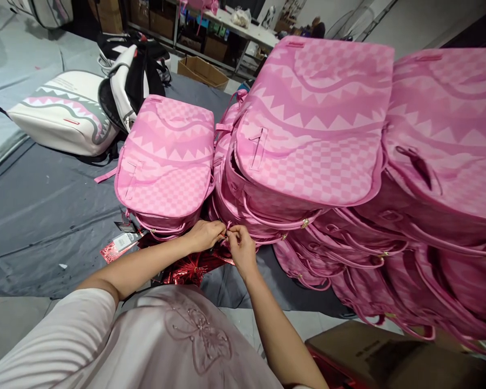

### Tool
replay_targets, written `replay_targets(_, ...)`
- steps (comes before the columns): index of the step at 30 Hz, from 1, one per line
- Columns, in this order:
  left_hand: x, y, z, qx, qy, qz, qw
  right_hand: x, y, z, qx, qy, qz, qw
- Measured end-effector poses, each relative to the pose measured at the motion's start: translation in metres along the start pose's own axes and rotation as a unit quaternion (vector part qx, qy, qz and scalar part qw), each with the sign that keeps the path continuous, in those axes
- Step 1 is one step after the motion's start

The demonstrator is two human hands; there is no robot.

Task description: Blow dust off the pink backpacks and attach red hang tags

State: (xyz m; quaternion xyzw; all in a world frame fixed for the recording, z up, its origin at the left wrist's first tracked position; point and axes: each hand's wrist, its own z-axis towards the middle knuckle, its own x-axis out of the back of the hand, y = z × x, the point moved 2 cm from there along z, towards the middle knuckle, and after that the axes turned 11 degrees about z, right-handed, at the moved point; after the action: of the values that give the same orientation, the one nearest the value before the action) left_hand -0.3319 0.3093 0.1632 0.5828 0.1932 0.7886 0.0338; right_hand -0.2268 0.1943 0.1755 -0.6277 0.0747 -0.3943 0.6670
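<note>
My left hand (211, 234) and my right hand (243, 249) meet fingertip to fingertip, both pinched closed. A small pink piece (229, 225) pokes up between the fingers; what exactly they grip is too small to make out. They work at the front edge of a stack of pink backpacks (316, 124) with a shark-teeth and checker print. Left of the hands lies a smaller pink backpack (166, 156), a white tag (126, 241) hanging near its handle. Shiny red foil tags (188, 270) lie below my wrists.
More pink backpacks (449, 129) are piled along the right. A white backpack (65, 111) and a black-and-white one (133, 75) lie at the far left on the grey-covered table (36, 227). A cardboard box (372, 351) stands low at right, another (202, 72) behind.
</note>
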Motion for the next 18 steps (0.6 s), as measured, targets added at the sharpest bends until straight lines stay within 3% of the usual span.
replay_targets(4, -0.002, -0.002, 0.0, -0.047, 0.006, -0.021, 0.999, 0.002, 0.004, 0.0, -0.029, 0.013, 0.026, 0.999)
replay_targets(10, -0.007, -0.003, -0.002, 0.001, 0.054, 0.024, 0.998, -0.003, 0.004, 0.002, -0.03, 0.015, 0.045, 0.998)
replay_targets(15, -0.007, -0.004, -0.006, -0.015, 0.087, -0.016, 0.996, -0.006, 0.006, 0.003, -0.038, 0.008, 0.075, 0.996)
replay_targets(18, -0.004, -0.011, -0.021, -0.009, 0.13, -0.043, 0.991, 0.0, 0.006, -0.002, -0.026, -0.001, 0.004, 1.0)
